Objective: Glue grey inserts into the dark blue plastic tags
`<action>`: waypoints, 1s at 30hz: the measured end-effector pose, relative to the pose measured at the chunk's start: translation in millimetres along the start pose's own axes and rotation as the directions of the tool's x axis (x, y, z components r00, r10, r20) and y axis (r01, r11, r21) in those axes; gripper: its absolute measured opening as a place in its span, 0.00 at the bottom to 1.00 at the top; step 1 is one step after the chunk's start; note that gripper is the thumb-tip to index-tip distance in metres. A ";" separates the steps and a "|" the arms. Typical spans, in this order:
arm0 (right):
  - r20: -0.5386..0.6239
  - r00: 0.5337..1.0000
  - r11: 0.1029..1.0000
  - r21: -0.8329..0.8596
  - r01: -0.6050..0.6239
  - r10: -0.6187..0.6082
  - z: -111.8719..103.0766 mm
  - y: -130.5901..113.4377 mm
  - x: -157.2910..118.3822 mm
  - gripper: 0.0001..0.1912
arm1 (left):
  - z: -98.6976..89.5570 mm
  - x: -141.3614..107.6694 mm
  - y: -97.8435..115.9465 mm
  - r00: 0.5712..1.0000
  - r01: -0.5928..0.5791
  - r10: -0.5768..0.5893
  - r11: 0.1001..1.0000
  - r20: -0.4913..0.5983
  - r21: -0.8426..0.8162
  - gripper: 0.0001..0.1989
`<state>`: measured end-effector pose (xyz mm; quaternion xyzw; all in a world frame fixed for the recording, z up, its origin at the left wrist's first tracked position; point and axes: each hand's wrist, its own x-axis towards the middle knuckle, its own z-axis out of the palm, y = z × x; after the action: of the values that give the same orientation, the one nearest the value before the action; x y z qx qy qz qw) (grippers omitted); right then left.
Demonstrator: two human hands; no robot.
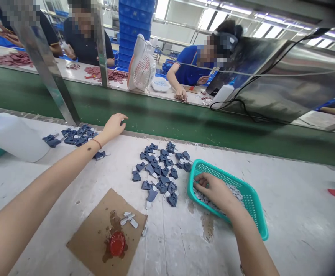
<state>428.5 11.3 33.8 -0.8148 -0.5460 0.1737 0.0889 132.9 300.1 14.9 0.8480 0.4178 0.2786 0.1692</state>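
My left hand (114, 125) reaches over the far edge of the table, beside the green belt. Its fingers are stretched forward with the thumb apart, and I make out nothing held. My right hand (213, 189) is inside a turquoise plastic basket (255, 199) of small grey pieces (236, 191). Its fingers curl down at the left end, and whatever they pinch is hidden. Between my arms lie several dark blue plastic parts (156, 168), some with pale tabs. A second group of blue parts (79, 136) sits by my left wrist.
A cardboard sheet (92, 234) carries a red cap (117, 243) in a wet brown stain and several grey pieces (129, 219). A white bottle (15, 134) leans at left. The green belt (156, 119) and a metal post (49, 73) lie beyond; co-workers sit across.
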 end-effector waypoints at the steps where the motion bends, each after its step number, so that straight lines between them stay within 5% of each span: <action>1: -0.008 1.000 1.000 -0.010 0.004 -0.004 -0.1 2.0 -1.8 0.11 | -3.0 -10.3 7.7 0.996 -0.084 0.084 0.996 0.039 -0.005 0.12; 3: -0.026 1.000 1.000 -0.023 0.011 -0.011 -0.7 6.3 -6.4 0.13 | -9.5 -34.8 24.0 0.955 -0.258 0.261 0.965 0.143 -0.041 0.13; 6: -0.056 0.998 0.999 -0.030 0.034 -0.035 -1.6 11.6 -12.2 0.14 | -17.0 -75.2 44.0 0.822 -0.473 0.484 0.873 0.300 -0.114 0.15; 10: -0.075 0.993 0.996 -0.032 0.089 -0.091 2.1 13.4 -11.7 0.16 | -17.1 -115.1 53.9 0.694 -0.619 0.603 0.779 0.394 -0.103 0.15; 21: -0.147 0.977 0.988 -0.034 0.153 -0.156 11.2 9.6 -6.8 0.07 | -9.9 -135.9 52.4 0.656 -0.723 0.645 0.686 0.392 0.081 0.16; 30: -0.161 0.971 0.983 0.010 0.181 -0.177 10.9 7.6 -8.5 0.06 | -13.5 -147.6 50.2 0.672 -0.682 0.627 0.731 0.395 0.000 0.11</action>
<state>427.9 0.0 22.8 -0.7724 -0.6061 0.1059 0.1577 82.4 152.5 2.7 0.9876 0.0651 0.1247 0.0701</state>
